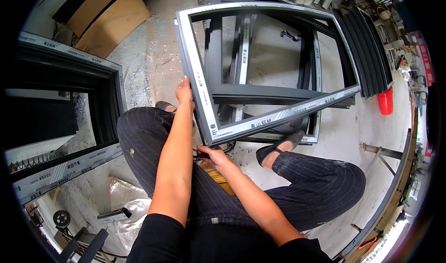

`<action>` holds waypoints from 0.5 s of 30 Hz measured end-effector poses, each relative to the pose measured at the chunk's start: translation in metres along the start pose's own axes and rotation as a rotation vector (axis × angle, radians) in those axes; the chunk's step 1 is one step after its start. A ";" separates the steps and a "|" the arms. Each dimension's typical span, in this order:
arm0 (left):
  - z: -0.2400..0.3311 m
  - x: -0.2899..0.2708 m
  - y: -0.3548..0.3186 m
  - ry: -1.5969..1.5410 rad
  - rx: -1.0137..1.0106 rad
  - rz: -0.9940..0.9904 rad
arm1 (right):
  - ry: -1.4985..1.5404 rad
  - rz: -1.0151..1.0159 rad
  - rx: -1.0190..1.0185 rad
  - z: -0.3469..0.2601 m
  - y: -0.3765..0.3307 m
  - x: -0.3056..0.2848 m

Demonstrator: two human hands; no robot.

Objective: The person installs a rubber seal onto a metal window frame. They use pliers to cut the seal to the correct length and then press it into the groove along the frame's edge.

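Observation:
A dark grey window frame (284, 114) with pale printed film along its faces is tilted in front of me. My left hand (185, 95) is closed on its left side, the thumb along the edge and the other fingers hidden behind. Just below the frame's near left corner, my right hand (216, 161) is closed, its thumb and forefinger together at something dark that I cannot make out. More dark frames (267, 93) lie beneath the tilted one, partly covered by it.
Stacked frames (69, 163) stand at my left, and dark profiles (367, 49) lean at the far right beside a red bucket (385, 101). Cardboard (113, 23) lies at the back left. My shoe (280, 147) is close to the lower frames. Plastic sheeting (131, 209) lies at the near left.

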State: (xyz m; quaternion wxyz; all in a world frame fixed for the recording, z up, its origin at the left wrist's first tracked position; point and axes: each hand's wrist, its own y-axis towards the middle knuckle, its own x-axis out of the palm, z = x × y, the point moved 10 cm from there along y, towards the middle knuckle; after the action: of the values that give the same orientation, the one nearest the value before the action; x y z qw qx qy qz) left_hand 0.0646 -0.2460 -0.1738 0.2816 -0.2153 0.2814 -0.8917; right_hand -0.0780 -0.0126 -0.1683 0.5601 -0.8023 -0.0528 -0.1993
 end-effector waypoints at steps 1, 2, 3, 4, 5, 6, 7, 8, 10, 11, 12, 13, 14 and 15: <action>-0.001 -0.005 0.008 0.002 0.021 0.014 | -0.008 0.000 -0.007 0.001 0.000 0.002; 0.001 -0.004 0.006 0.014 0.024 0.041 | -0.009 0.002 -0.015 0.000 0.000 0.000; 0.003 -0.001 0.004 0.055 0.029 0.065 | -0.021 0.013 -0.018 -0.001 0.000 -0.004; 0.004 0.001 0.000 0.096 0.035 0.090 | -0.033 0.022 -0.021 -0.002 0.000 -0.009; 0.008 0.000 0.001 0.155 0.067 0.109 | -0.048 0.022 -0.027 -0.003 0.000 -0.008; 0.010 -0.001 0.001 0.213 0.098 0.128 | -0.064 0.021 -0.032 -0.004 -0.001 -0.007; 0.013 -0.003 0.000 0.269 0.130 0.149 | -0.071 0.017 -0.028 -0.003 0.000 -0.005; 0.011 -0.001 0.000 0.220 0.130 0.122 | -0.075 0.017 -0.026 -0.002 0.003 -0.006; 0.006 -0.003 -0.004 0.117 0.128 0.071 | -0.075 0.026 -0.021 0.001 0.005 -0.010; 0.000 -0.017 0.005 0.164 0.147 0.063 | -0.082 0.022 -0.012 0.002 0.004 -0.004; -0.003 -0.014 -0.002 0.193 0.133 0.023 | -0.073 0.029 -0.009 0.002 0.004 -0.004; -0.008 -0.012 -0.011 0.221 0.119 -0.016 | -0.073 0.036 0.002 0.002 0.004 -0.004; -0.008 -0.013 -0.020 0.252 0.108 -0.047 | -0.074 0.036 0.017 0.001 0.004 -0.005; -0.006 -0.015 -0.026 0.303 0.092 -0.065 | -0.076 0.037 0.032 0.002 0.003 -0.006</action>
State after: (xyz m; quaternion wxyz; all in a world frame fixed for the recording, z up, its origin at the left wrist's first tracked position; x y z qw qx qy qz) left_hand 0.0625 -0.2167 -0.1660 0.2164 -0.0742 0.2722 -0.9347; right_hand -0.0817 -0.0113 -0.1734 0.5739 -0.8012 -0.0624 -0.1576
